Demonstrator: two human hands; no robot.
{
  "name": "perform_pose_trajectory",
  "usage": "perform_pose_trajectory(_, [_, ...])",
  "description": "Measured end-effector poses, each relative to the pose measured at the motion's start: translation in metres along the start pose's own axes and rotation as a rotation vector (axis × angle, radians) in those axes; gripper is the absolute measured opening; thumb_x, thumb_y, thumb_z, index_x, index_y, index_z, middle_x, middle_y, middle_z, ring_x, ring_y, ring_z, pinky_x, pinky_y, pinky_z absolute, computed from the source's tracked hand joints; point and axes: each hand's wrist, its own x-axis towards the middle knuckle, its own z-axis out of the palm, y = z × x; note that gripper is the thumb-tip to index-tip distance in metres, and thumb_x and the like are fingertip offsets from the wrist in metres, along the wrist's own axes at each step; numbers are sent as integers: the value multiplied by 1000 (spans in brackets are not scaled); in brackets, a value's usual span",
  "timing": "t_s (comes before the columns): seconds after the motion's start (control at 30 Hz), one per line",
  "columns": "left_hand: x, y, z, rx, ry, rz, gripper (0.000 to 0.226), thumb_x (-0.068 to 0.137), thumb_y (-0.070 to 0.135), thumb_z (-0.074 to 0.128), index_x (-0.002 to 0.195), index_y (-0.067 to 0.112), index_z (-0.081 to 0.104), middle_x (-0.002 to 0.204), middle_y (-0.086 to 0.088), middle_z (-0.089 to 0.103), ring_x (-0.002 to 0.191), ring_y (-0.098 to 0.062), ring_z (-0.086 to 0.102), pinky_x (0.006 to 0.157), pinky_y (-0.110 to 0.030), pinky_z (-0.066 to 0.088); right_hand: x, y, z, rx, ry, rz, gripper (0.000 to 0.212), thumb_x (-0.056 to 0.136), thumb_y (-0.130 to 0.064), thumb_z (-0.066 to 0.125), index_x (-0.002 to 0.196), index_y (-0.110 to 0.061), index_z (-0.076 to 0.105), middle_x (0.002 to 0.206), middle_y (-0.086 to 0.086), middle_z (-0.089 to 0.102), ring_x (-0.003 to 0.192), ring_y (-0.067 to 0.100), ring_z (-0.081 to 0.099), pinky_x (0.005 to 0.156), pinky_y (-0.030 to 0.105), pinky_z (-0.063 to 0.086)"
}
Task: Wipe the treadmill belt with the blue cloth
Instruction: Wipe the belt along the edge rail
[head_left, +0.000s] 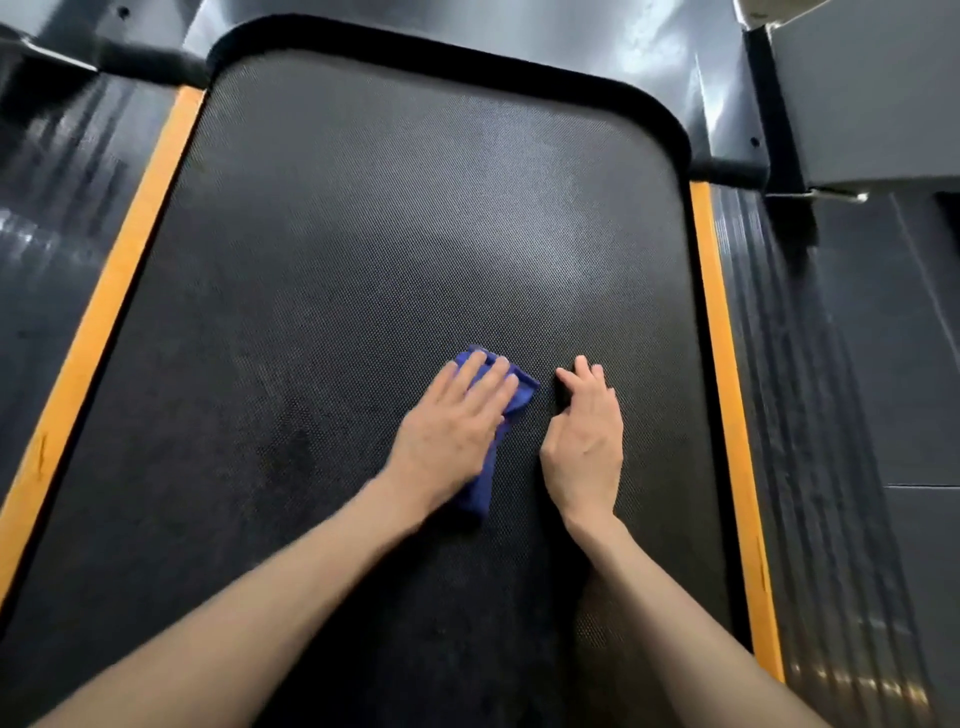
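Mid-wipe: left hand (451, 421) presses the blue cloth (511, 400) flat, fingers straight, mid treadmill belt (363, 234). Right hand (587, 436) rests relaxed, holding nothing. Smudges near the left side look undone.

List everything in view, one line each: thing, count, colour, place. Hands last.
belt: one, black, centre.
cloth: one, blue, on the belt under the left hand.
stripes: two, orange, one along each side of the belt.
side rails: two, dark grey, outside the stripes.
cover: one, dark and glossy, top.
left hand: one, flat on the cloth.
right hand: one, on the belt right of the cloth.
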Motion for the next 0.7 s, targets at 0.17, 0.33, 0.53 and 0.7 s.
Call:
perform_pose_trajectory(0.17, [17, -154, -9, 226, -16, -317, 51, 90, 19, 27, 134, -4, 39, 140, -25, 40, 127, -46, 36, 101, -54, 29, -1, -2, -1, 28, -15, 18, 49, 80, -3, 37, 126, -10, 49, 145, 6, 40, 140, 21, 27, 118, 33, 12])
perform_pose_trajectory(0.33, [11, -201, -14, 108, 21, -542, 44, 96, 9, 37, 137, -6, 29, 144, -28, 30, 132, -50, 23, 106, -59, 20, -1, -3, 0, -27, -43, 24, 54, 78, -12, 27, 127, -11, 48, 146, 6, 38, 141, 22, 24, 118, 34, 10])
perform_pose_trajectory(0.53, [-20, -37, -7, 90, 106, 50, 48, 90, 25, 34, 131, 4, 50, 137, -14, 49, 128, -36, 42, 105, -46, 30, 0, -2, 1, -24, -18, 27, 53, 77, -12, 26, 124, -9, 51, 144, 9, 41, 140, 25, 27, 117, 36, 11])
perform_pose_trajectory(0.7, [-31, -67, -16, 112, 16, -24, 48, 89, 23, 33, 131, 7, 50, 138, -10, 49, 127, -34, 45, 101, -44, 40, 13, -46, -1, 175, -13, -169, 58, 70, 15, 40, 121, -8, 55, 135, 6, 51, 133, 19, 38, 116, 38, 19])
